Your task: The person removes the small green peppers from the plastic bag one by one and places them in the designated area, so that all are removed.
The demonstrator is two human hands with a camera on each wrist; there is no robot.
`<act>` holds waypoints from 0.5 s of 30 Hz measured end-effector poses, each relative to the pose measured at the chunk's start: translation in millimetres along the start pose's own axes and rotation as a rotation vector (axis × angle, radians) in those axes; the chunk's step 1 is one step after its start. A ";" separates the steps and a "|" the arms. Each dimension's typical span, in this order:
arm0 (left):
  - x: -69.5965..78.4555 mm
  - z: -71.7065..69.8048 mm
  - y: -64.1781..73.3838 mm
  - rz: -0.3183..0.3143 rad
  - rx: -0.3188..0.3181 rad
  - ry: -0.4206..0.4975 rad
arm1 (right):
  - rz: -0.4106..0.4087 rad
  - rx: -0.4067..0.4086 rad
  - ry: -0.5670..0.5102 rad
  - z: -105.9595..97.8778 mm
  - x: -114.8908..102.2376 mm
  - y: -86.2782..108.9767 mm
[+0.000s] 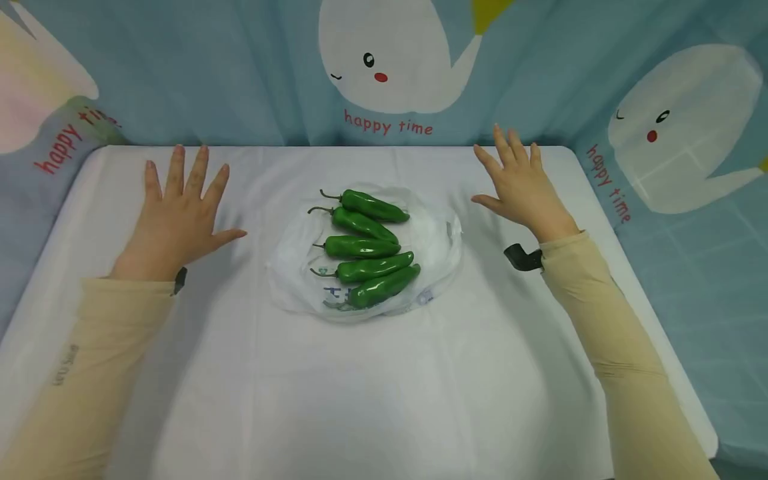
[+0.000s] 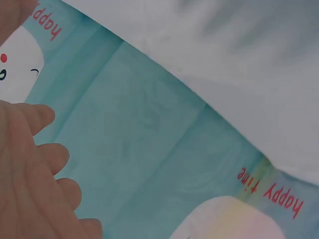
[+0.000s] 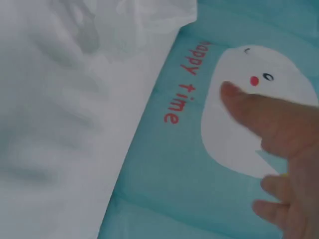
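Observation:
Several green peppers point(image 1: 362, 247) lie side by side in a column on a clear plastic bag point(image 1: 294, 293), most of their stems pointing left. To their left, my left hand point(image 1: 174, 227) is held palm down over the table with its fingers spread, holding nothing. On the other side, my right hand point(image 1: 523, 190) is likewise spread and bare, with its thumb toward the bag. Both hands are apart from the peppers. In the left wrist view my left fingers point(image 2: 55, 159) show at the lower left; the right wrist view has my right thumb point(image 3: 249, 107) over the curtain.
A white cloth point(image 1: 360, 400) covers the table. Blue curtains point(image 1: 240, 73) with whale prints and "happy time" lettering hang behind it and along its sides. Beige sleeves point(image 1: 630, 347) cover both forearms, and a small black device point(image 1: 523, 258) sticks out at the right wrist.

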State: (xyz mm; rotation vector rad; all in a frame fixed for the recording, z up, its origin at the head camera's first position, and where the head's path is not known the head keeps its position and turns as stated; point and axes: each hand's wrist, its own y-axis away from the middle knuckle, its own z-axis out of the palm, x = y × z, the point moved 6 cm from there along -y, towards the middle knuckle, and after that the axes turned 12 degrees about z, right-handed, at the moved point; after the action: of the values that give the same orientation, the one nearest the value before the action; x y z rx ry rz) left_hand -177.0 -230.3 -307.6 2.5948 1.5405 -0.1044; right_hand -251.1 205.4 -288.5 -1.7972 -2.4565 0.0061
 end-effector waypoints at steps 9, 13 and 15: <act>24.8 18.0 14.6 0.002 0.115 0.110 | -0.200 0.222 -0.361 1.5 -31.9 28.5; 41.3 29.5 19.1 -0.007 0.139 0.182 | -0.270 0.259 -0.480 11.1 -52.9 43.4; 49.3 36.4 19.9 -0.017 0.147 0.224 | -0.287 0.248 -0.524 16.1 -62.5 47.9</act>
State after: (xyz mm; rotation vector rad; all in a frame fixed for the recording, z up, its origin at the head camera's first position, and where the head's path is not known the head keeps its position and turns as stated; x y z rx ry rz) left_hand -135.8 -202.0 -348.2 2.7900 1.6863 0.0781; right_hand -188.2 161.4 -312.1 -1.4631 -2.8663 0.8159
